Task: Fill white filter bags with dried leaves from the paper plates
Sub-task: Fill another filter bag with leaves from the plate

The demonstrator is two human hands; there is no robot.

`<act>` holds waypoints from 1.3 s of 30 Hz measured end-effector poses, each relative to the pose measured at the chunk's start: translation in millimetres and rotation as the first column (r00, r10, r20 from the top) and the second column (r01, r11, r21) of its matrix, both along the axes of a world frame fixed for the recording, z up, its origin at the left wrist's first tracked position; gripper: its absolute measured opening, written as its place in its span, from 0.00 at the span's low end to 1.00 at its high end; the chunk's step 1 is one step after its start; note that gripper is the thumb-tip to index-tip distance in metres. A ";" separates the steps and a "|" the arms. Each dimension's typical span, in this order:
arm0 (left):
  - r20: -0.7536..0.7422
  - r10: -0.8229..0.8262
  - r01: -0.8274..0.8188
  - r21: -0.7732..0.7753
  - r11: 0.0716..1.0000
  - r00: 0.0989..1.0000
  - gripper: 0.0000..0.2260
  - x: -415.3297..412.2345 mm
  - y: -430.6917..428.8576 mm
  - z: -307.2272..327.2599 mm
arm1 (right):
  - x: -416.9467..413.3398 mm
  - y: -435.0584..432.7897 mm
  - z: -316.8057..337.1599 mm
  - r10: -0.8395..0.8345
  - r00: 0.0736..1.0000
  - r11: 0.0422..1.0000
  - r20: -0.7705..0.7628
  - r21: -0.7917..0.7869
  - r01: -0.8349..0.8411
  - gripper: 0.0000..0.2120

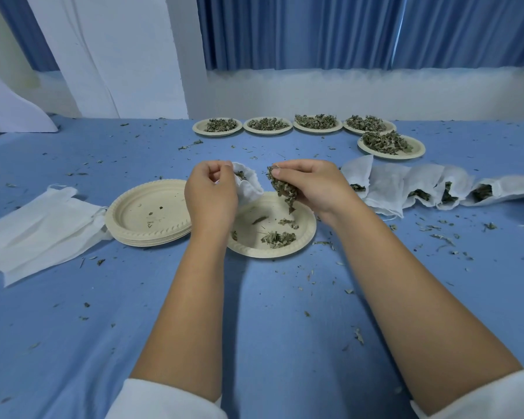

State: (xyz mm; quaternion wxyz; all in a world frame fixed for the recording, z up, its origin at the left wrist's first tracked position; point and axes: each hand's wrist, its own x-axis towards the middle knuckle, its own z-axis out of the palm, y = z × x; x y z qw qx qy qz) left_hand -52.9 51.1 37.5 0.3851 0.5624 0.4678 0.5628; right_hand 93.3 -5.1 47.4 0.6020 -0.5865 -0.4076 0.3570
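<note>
While left hand [211, 192] holds bag [248, 184]; right hand [312, 186] pinches leaves [282, 189].

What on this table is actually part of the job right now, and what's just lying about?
In the job: left hand holding the open bag; right hand gripping a clump of leaves; near plate; full plates; empty bags.
Lying about: filled bags, already done; stack of empty plates; crumbs; curtain.
</note>
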 end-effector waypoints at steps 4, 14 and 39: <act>-0.063 -0.029 0.029 -0.001 1.000 0.998 0.08 2.7 0.6 -3.0 | 1.7 -1.3 7.3 0.089 0.988 0.995 -0.129 0.049 -0.083 0.04; -0.156 -0.102 0.113 0.061 0.992 0.983 0.04 5.0 -0.7 -5.6 | -3.1 -2.2 7.6 0.175 0.985 0.979 0.002 -0.108 -0.174 0.09; -0.237 -0.198 0.205 0.007 0.979 0.951 0.06 9.0 -1.7 -7.0 | -12.7 4.8 -4.8 0.078 0.971 0.991 0.226 -0.120 -0.052 0.11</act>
